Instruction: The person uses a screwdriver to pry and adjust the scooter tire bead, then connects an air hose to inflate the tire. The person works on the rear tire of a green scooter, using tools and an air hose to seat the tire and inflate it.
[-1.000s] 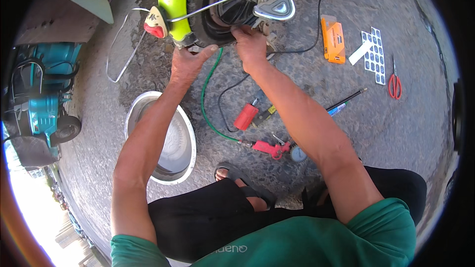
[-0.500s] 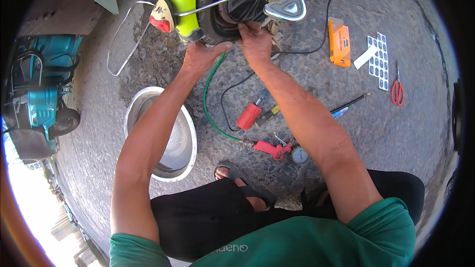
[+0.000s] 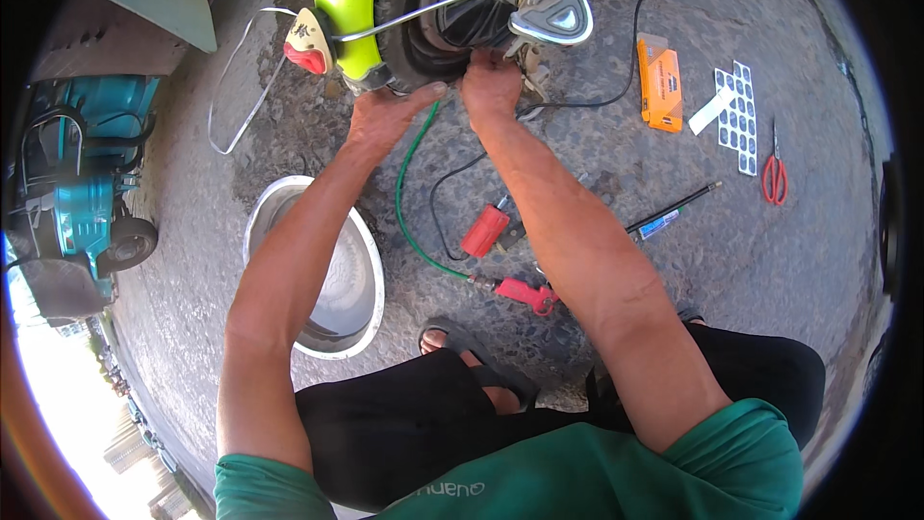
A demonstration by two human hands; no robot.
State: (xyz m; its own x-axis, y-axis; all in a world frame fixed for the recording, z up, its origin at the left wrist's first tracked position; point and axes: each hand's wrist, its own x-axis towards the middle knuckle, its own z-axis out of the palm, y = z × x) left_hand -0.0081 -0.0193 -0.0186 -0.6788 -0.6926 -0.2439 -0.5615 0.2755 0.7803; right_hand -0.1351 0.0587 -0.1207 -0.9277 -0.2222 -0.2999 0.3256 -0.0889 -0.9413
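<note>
Head view: the left of two head-worn fisheye cameras looks down and forward over the wearer's green shirt (image 3: 597, 477), nearest the lens, covering the visible ground (image 3: 770, 260) from its near edge to the wheel (image 3: 423, 39) at its far edge; straight lines bow toward the rim.

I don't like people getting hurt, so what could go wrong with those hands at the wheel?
The bare left hand and right hand are at the tire, so they might get pinched if it turned. The green hose curves over the ground, so someone could trip. Toes show in an open sandal, so something dropped might hurt them.
</note>
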